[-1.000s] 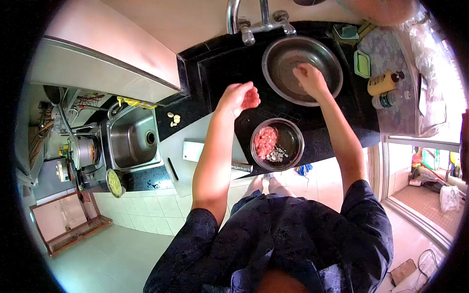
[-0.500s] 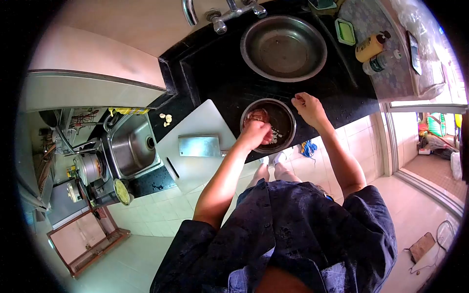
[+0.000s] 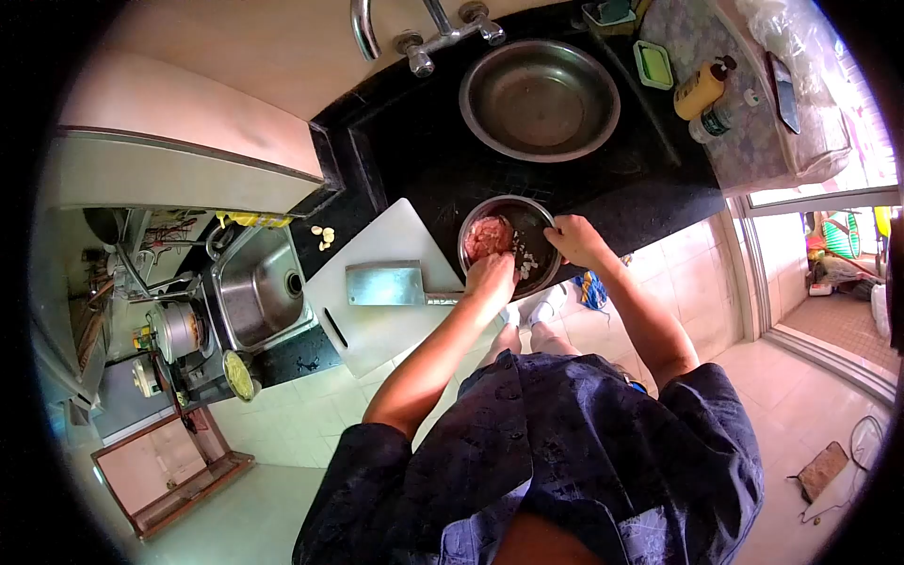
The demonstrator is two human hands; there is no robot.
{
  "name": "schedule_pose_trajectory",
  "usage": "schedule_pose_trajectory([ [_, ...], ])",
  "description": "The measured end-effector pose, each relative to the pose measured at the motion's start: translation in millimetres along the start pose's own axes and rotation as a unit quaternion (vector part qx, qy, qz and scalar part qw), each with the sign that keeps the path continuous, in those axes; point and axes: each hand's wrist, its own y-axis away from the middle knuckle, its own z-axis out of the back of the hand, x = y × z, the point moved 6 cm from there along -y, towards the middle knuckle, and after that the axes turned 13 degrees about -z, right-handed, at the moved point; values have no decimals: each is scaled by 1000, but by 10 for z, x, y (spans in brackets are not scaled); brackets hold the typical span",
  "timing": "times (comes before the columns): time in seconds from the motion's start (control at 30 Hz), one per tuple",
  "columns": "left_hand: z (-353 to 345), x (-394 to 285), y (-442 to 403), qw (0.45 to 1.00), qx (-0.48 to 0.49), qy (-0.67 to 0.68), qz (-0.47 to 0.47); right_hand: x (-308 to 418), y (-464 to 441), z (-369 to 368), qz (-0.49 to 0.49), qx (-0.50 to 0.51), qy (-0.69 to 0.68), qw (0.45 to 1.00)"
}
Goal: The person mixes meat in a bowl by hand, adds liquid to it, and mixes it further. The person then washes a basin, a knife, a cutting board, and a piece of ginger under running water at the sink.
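A steel bowl (image 3: 505,201) near the counter's front edge holds a pink mound of minced meat (image 3: 489,236) on its left side. Small chopped white pieces (image 3: 526,264), perhaps garlic, lie beside the meat. My left hand (image 3: 491,280) reaches over the near rim, its fingers bent down between meat and white pieces; whatever they hold is hidden. On the bowl's right rim, my right hand (image 3: 577,241) is closed, thumb and fingers gripping it. A cleaver (image 3: 386,282) lies flat on the white cutting board (image 3: 407,235), its handle close to my left wrist.
A large steel basin (image 3: 541,99) stands behind the bowl, below a wall tap (image 3: 424,47). Garlic cloves (image 3: 325,236) lie left of the board, near a sink (image 3: 254,292). At the right are a pump bottle (image 3: 702,89) and a green soap dish (image 3: 653,64).
My right hand has come down and left from above the counter onto the bowl's rim. My left hand has shifted toward the near side, uncovering the meat.
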Motion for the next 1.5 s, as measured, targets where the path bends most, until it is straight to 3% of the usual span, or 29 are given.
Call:
schedule_pose_trajectory([
  [0.1, -172, 40, -74, 998, 41, -44, -3, 82, 25, 29, 47, -65, 42, 996],
  [0.13, -198, 42, -84, 997, 17, -44, -53, 83, 24, 21, 51, -74, 39, 995],
  [0.27, -160, 147, -51, 995, -62, -18, -72, 75, -3, -10, 49, -78, 50, 995],
  [0.37, -219, 79, -21, 979, -121, -67, -150, 75, 6, 6, 53, -101, 50, 992],
  [0.5, -277, 106, -63, 991, 80, -40, -104, 80, 47, -6, 56, -111, 45, 991],
  [0.6, -65, 96, -11, 991, -57, -77, -91, 61, 44, -11, 55, -119, 46, 990],
  [0.8, -180, 159, -4, 990, -36, -81, -106, 81, 130, -5, 16, -120, 35, 992],
  [0.9, -35, 88, 23, 990, -100, -30, -92, 123, 183, -3, 15, -134, 46, 990],
  [1.0, -280, 123, -30, 978, -98, -54, -176, 119, 194, -23, 12, -139, 48, 989],
  [1.1, -288, 108, -29, 989, -5, -79, -127, 140, 228, -21, 15, -151, 60, 987],
  [1.2, 59, -20, 61, 975, -167, -13, -147, 167, 273, -15, 9, -156, 55, 986],
  [1.3, 132, -150, -2, 965, -166, -33, -200, 178, 300, -20, 15, -176, 48, 983],
  [1.4, -98, 42, -66, 986, 1, -43, -161, 165, 315, -33, 9, -190, 50, 980],
  [1.5, 80, -14, 83, 988, -34, -116, -98, 135, 319, -54, 1, -192, 43, 980],
])
